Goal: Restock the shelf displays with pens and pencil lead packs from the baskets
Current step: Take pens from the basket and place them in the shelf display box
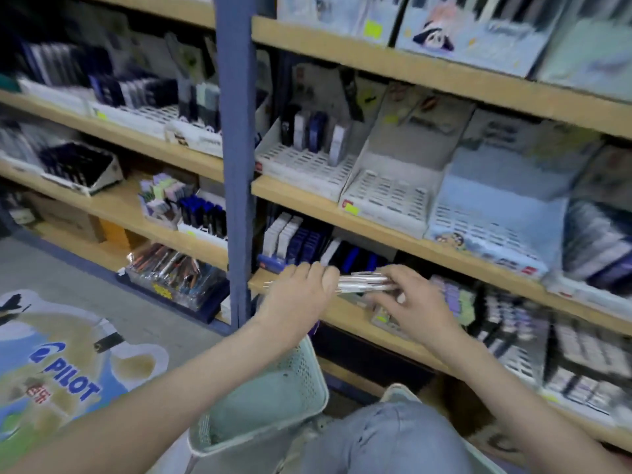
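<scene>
Several slim white pens [362, 283] form a tight horizontal bundle, held level just in front of the lower wooden shelf [345, 321]. The left hand [301, 290] has its fingers curled over one end, and the right hand [415, 304] pinches the other end with bent fingertips. Below them sits a pale green perforated plastic basket [273, 398]. A blue metal upright [236, 165] stands just to the left, and white slotted display trays [386, 193] line the shelf above.

Close head view, down toward shelves [301, 200]
</scene>
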A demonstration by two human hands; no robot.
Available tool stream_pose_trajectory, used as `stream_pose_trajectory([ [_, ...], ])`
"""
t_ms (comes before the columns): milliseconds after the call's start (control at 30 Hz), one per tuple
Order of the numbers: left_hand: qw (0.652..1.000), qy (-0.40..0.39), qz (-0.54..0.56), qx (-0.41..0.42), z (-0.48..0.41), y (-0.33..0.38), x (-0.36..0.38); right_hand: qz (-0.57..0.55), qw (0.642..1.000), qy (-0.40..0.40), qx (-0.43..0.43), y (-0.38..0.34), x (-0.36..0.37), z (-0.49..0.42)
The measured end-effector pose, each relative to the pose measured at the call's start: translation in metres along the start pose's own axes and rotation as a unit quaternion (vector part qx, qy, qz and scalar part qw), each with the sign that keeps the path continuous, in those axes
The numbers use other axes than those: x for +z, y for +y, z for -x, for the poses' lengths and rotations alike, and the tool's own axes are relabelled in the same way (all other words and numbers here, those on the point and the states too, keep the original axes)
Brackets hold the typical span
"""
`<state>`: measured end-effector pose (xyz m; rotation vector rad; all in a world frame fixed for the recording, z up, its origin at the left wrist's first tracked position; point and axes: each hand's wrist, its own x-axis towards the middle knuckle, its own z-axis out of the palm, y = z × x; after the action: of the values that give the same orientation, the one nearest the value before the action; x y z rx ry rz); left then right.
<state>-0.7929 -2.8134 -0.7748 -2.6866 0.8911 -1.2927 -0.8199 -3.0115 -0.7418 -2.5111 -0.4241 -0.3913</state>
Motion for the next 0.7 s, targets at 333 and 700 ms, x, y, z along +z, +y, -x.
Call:
stream_pose_trajectory([
  [333, 0.978, 0.176, 0.087, 0.070, -0.120, 0.089, -0.085, -0.524, 0.824, 0.191, 0.103, -0.016, -0.135, 0.075],
  [700, 0.938, 0.242, 0.151, 0.195, -0.255, 0.195, -0.136, -0.392, 0.765, 0.506, 0.068, 0.039, -0.302, 0.156],
])
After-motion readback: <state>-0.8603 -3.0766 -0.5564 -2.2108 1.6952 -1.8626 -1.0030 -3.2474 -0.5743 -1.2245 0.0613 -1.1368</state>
